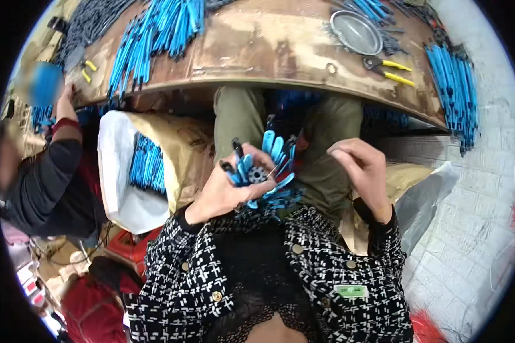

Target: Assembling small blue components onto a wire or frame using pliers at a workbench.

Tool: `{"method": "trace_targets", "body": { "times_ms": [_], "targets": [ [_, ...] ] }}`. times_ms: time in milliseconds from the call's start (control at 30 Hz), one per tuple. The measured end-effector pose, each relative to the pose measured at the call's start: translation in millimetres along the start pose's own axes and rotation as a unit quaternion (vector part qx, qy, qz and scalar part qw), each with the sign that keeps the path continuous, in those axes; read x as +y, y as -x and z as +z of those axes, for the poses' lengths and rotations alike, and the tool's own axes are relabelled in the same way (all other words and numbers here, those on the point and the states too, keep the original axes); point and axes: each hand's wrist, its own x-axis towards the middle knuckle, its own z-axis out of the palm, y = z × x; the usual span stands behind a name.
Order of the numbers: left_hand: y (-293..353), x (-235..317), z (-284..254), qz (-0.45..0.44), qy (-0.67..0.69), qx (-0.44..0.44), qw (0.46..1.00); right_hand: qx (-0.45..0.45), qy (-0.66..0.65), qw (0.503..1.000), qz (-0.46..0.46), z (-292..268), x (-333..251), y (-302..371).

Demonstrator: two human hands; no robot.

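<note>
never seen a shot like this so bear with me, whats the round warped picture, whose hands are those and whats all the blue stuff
The picture comes from a wide camera worn on a person's head, looking down, so edges bend. The two bare hands belong to that person. The left hand grips a bundle of blue sticks; the right hand hovers beside it, holding nothing that shows. Ahead is a worn brown table with more blue sticks, yellow-handled pliers and a round metal lid. A paper sack at the left holds more. Another person's sleeve shows far left.

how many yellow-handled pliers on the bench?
2: one pair of pliers at the right beside the round metal lid; a second, partly hidden pair at the left edge. More may lie under blue pieces.
</note>
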Motion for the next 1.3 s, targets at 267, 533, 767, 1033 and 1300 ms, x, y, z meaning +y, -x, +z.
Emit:
{"method": "trace_targets", "body": {
  "times_ms": [267, 533, 767, 1033, 1300],
  "targets": [
    [-36, -10, 7, 0.015, -0.062, 0.022, 0.998, 0.091, 0.449, 0.881, -0.121, -147, 90, -81],
    [-49, -9, 20, -0.025, -0.06, 0.098, 0.993, -0.013, 0.417, 0.905, -0.081, -159, 121, -90],
    [-37, 5, 18, -0.013, 0.008, 0.048, 0.999, -0.011, -0.249, 0.952, 0.18, -89, 28, -15],
    [23, 2, 14, 0.028, -0.121, 0.035, 0.992, -0.262, 0.125, 0.955, -0.059, 0, -49, 15],
    [42, 0, 13, 0.067, -0.095, -0.009, 0.993, -0.236, 0.165, 0.952, -0.1, 21, -58, 29]
  ]
}}
